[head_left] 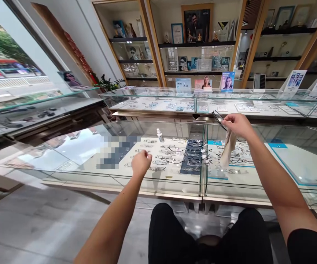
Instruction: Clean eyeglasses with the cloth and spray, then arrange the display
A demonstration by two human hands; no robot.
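View from a head-worn camera in an optician's shop, looking down over the wearer's two bare arms and dark-trousered knees. At far left, a large window [1, 55] shows a street with trees. Across the middle runs a glass counter [73, 146]. The left hand [141, 163] hovers just above the counter top, its fingers curled into a loose fist; nothing shows in its grip. Just beyond and to the right of it, a small spray bottle [160, 135] stands upright on the glass, touched by neither hand. Under the glass lie rows of display frames [174, 154].

Further right, the right hand [238, 124] is raised above the counter, fingers pinched shut on a pair of glasses [218, 118] with a dark frame, which juts out to the left of the hand. A pale cloth [228, 148] held in the same grip hangs limp below it, clear of the lenses. So the pair is out and in hand, but no wiping is under way. Behind, a second counter [153, 96] and wooden shelves [196, 44] hold pictures and cards.
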